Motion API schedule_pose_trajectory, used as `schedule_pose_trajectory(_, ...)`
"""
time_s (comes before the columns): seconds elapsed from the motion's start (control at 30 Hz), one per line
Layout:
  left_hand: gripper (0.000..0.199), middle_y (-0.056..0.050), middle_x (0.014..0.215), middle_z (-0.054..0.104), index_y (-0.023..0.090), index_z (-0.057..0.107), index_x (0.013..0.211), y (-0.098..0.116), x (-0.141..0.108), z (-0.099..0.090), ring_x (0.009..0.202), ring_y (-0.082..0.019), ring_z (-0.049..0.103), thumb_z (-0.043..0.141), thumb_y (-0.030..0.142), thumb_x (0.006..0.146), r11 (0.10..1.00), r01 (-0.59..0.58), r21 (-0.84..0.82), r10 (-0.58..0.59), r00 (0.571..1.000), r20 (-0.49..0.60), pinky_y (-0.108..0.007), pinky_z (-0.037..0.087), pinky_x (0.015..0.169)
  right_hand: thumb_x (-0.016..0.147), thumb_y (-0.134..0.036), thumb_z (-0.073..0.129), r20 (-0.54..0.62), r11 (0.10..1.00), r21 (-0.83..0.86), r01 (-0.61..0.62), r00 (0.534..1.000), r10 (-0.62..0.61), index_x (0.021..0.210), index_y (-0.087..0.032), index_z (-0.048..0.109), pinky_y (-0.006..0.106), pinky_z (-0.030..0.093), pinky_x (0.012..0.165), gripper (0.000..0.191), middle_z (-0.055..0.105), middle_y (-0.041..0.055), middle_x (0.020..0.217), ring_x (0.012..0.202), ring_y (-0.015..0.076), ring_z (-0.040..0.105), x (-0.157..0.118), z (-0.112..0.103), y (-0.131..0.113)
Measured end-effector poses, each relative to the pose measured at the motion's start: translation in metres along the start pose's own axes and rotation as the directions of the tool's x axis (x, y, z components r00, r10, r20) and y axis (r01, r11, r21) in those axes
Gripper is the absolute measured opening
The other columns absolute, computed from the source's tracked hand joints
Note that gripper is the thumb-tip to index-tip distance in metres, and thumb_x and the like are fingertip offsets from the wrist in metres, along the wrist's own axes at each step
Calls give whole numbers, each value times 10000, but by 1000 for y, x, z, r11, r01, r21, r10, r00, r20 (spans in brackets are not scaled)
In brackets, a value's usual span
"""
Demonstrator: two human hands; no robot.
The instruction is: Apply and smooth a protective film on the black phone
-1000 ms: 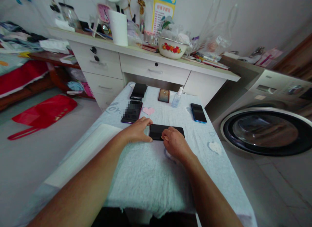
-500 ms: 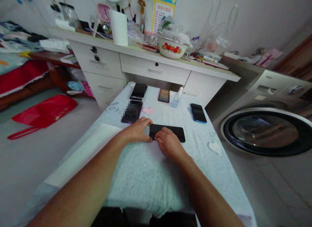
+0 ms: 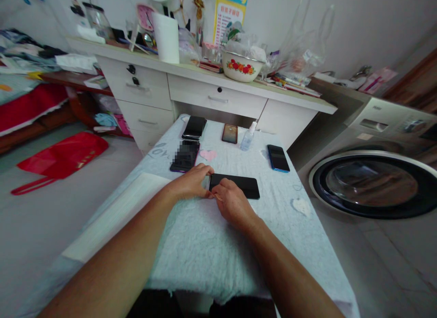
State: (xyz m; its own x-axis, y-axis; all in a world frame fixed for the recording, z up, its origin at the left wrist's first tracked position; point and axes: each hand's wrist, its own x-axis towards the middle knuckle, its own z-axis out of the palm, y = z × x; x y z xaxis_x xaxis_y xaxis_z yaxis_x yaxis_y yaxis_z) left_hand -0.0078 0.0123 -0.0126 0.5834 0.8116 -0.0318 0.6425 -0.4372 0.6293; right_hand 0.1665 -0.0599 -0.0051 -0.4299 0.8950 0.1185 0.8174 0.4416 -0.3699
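A black phone (image 3: 248, 187) lies sideways on the cloth-covered table (image 3: 201, 249). My left hand (image 3: 194, 181) grips its left end between thumb and fingers. Over the left part of the screen, my right hand (image 3: 230, 200) is closed, fingers pressed together; what it may hold is hidden. Behind my left hand lies a dark phone with a purple edge (image 3: 186, 157), and beyond it another black phone (image 3: 194, 128). A brown phone (image 3: 230, 133) lies beside a clear spray bottle (image 3: 247, 137). To the right is a blue-edged phone (image 3: 278, 158).
A white strip (image 3: 119, 217) lies along the table's left side. Behind stands a white drawer desk (image 3: 194, 86) with a flowered bowl (image 3: 241, 68) and a white paper roll (image 3: 165, 39). A washing machine (image 3: 372, 140) is at the right, a red bag (image 3: 64, 154) on the floor at left.
My right hand has slid a little left over the phone, toward my left hand, uncovering more of the screen. My left hand and the phone have stayed in place.
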Motion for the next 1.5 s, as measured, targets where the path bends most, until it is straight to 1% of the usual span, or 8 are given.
schedule_pose_trajectory(0.2,589,-69,1151,512,214,507,1102,-2,0,1,1118,-257,524,733,389,587,1000,4,4,-4,1000,-2,-355,423,950,860,-96,469,-10,1000,-20,-1,1000,0,920,-179,677,253,376,750,232,543,53,898,846,167,496,0,-1,0)
schedule_pose_trajectory(0.37,599,-65,1138,524,209,520,1098,-3,0,1,1098,-265,535,729,387,566,1000,-5,-6,5,1000,-12,-364,431,935,804,-82,504,11,998,-56,-39,999,40,905,-164,670,257,373,739,211,552,56,896,842,171,500,-1,-6,0)
schedule_pose_trajectory(0.47,595,-64,1133,524,212,519,1096,0,0,0,1089,-262,538,728,375,564,1000,8,-9,-8,1000,-6,-361,440,922,813,-84,498,21,996,-64,-56,998,58,905,-160,668,260,371,738,208,553,57,888,839,171,499,-1,-9,-1)
schedule_pose_trajectory(0.6,587,-67,1128,524,208,523,1088,2,-1,-1,1082,-259,542,732,357,561,1000,16,-16,-16,1000,-10,-356,445,917,842,-89,481,15,998,-51,-35,999,36,899,-162,672,260,371,739,212,552,58,882,837,170,500,0,-6,-2)
schedule_pose_trajectory(0.8,585,-75,1128,518,202,518,1091,1,0,0,1087,-255,538,735,363,573,1000,4,-11,-4,1000,-14,-352,449,919,870,-96,458,-2,999,-40,-1,1000,1,924,-167,674,257,379,759,234,553,61,895,850,169,500,1,0,-1)
schedule_pose_trajectory(1.1,582,-68,1131,518,209,515,1091,4,-1,-2,1098,-261,533,717,373,570,1000,15,-8,-15,1000,0,-363,441,933,829,-80,482,22,998,-45,-50,998,51,894,-162,677,258,378,744,221,555,60,880,835,168,503,1,-8,-4)
schedule_pose_trajectory(1.33,582,-62,1117,519,214,516,1077,3,-1,-2,1098,-267,529,719,387,560,1000,9,5,-9,1000,-4,-368,436,937,819,-87,487,31,995,-47,-88,995,90,902,-161,659,253,379,758,205,555,61,913,860,160,510,-2,-14,1)
schedule_pose_trajectory(1.5,589,-67,1137,518,218,512,1088,6,-2,-3,1106,-272,524,719,390,564,1000,12,4,-12,1000,-2,-381,431,948,824,-95,483,15,991,-63,-115,993,116,879,-163,652,258,376,757,190,559,62,899,851,163,517,-4,-17,7)
